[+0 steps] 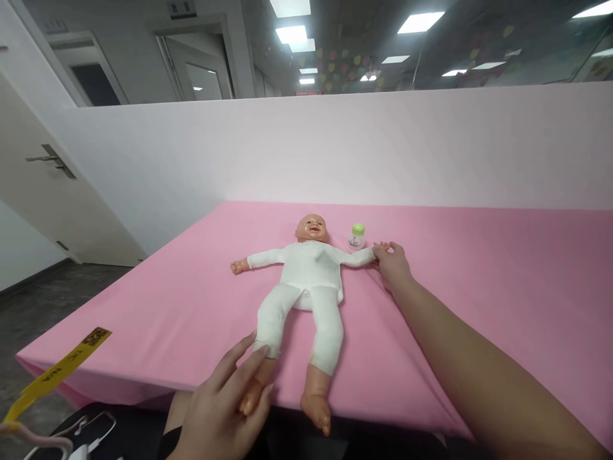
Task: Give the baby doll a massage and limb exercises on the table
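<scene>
Baby doll [310, 281] lies face-up near the middle of the pink table cover [502, 275], head toward 12 o'clock, feet toward 6 and reaching the near edge. Dressed in a white one-piece; head, hands and feet are bare, glossy plastic. Left hand [225, 402] at the doll's 7 o'clock: fingers loosely curled about the foot and ankle on that side, thumb side under, fingertips resting at the trouser cuff; a light wrap, not a hard squeeze. Right hand [393, 262] at the doll's 2 o'clock, arm stretched out across the cover: fingertips closed on the doll's small hand at the sleeve end, a pinch as far as I can tell. Small bottle [357, 236] with green cap stands just beside the doll's head, at its 3 o'clock, close to the right hand but apart from it. Judgement on handling: likely light; trunk looks cloth-stuffed and floppy, limbs' ends hard and somewhat slick. Lifted by wrist and ankle alone it should sag in the middle; firmer holds would be under the trunk or behind the head. Yellow printed strap [57, 374] and a hanger [71, 434] at 8 o'clock, off the table.
</scene>
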### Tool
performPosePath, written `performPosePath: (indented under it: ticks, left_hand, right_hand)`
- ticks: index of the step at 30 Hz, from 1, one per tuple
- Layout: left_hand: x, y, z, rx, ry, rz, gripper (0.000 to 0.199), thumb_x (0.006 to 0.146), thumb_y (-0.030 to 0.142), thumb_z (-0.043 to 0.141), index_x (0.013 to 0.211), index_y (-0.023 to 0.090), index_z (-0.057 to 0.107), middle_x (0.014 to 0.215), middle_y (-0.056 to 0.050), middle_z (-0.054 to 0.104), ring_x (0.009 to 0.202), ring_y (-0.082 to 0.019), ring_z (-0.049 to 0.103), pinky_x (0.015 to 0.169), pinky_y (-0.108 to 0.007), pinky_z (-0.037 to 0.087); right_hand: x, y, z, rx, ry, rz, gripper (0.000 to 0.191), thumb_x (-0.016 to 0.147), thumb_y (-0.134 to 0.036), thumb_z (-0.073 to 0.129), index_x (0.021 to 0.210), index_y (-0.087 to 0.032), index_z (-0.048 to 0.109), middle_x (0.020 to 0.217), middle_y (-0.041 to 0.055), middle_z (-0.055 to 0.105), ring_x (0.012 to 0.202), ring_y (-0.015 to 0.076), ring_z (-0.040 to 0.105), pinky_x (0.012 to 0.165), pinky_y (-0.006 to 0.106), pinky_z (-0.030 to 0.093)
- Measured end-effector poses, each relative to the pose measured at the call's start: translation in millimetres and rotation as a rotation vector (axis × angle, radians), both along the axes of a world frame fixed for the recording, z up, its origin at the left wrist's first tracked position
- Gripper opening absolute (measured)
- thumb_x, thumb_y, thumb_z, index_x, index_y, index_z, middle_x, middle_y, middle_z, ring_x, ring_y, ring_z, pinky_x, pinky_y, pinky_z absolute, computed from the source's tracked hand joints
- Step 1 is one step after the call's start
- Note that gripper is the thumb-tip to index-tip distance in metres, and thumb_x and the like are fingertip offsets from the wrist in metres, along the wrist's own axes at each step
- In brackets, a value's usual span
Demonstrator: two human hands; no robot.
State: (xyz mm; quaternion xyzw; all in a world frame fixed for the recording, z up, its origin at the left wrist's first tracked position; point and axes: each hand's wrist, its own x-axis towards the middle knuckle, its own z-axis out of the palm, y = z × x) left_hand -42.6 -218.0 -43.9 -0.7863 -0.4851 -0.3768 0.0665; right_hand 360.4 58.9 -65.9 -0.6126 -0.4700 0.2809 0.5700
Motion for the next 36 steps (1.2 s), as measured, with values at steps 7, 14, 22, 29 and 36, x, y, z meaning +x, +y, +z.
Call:
performPosePath:
  ticks: [7, 14, 22, 29, 36]
  left_hand:
    - [-1, -2, 3.6, -0.080, -0.022, 0.022, 0.064, 0.083, 0.033, 0.079, 0.145, 0.040, 0.063, 0.140, -0.012, 0.067, 0.098, -0.029, 0.078, 0.074, -0.035, 0.068]
    - [-36, 10, 27.7, -0.242, -0.248, -0.110, 0.057, 0.087, 0.044, 0.074, 0.143, 0.035, 0.063, 0.116, -0.008, 0.073, 0.074, -0.022, 0.070, 0.061, -0.032, 0.059]
    - [-35, 143, 68.8, -0.292, -0.462, 0.117, 0.029, 0.090, 0.048, 0.070, 0.108, 0.026, 0.077, 0.072, 0.001, 0.065, 0.066, -0.019, 0.062, 0.067, -0.031, 0.051]
    - [-53, 262, 41.7, -0.385, -0.328, 0.161, 0.047, 0.082, 0.045, 0.072, 0.123, 0.023, 0.075, 0.140, -0.012, 0.066, 0.118, -0.033, 0.066, 0.100, -0.041, 0.052]
    - [-95, 278, 10.0, -0.678, -0.254, 0.149, 0.078, 0.069, 0.048, 0.081, 0.141, 0.024, 0.064, 0.129, -0.013, 0.072, 0.104, -0.032, 0.072, 0.086, -0.037, 0.054]
  right_hand:
    - [15, -1, 14.0, -0.289, -0.644, -0.071, 0.067, 0.095, -0.049, 0.060, 0.152, -0.015, 0.051, 0.133, 0.0204, 0.067, 0.123, 0.0384, 0.064, 0.106, 0.051, 0.049]
    - [-3, -25, 34.5, -0.211, -0.789, -0.099, 0.059, 0.098, -0.041, 0.053, 0.151, -0.016, 0.053, 0.152, 0.0212, 0.051, 0.126, 0.0366, 0.062, 0.102, 0.047, 0.051]
    - [-72, -112, 79.9, 0.226, -0.925, 0.237, 0.029, 0.099, -0.026, 0.051, 0.117, -0.022, 0.073, 0.123, 0.0108, 0.073, 0.117, 0.0328, 0.064, 0.107, 0.052, 0.049]
    - [-114, -239, 65.8, 0.443, -0.798, 0.520, 0.033, 0.093, -0.037, 0.070, 0.125, -0.027, 0.069, 0.137, 0.0151, 0.066, 0.132, 0.0402, 0.058, 0.109, 0.063, 0.052]
    - [-126, -269, 25.5, 0.428, -0.957, 0.645, 0.091, 0.070, -0.076, 0.086, 0.143, -0.028, 0.063, 0.161, 0.0204, 0.047, 0.148, 0.0558, 0.040, 0.110, 0.075, 0.047]
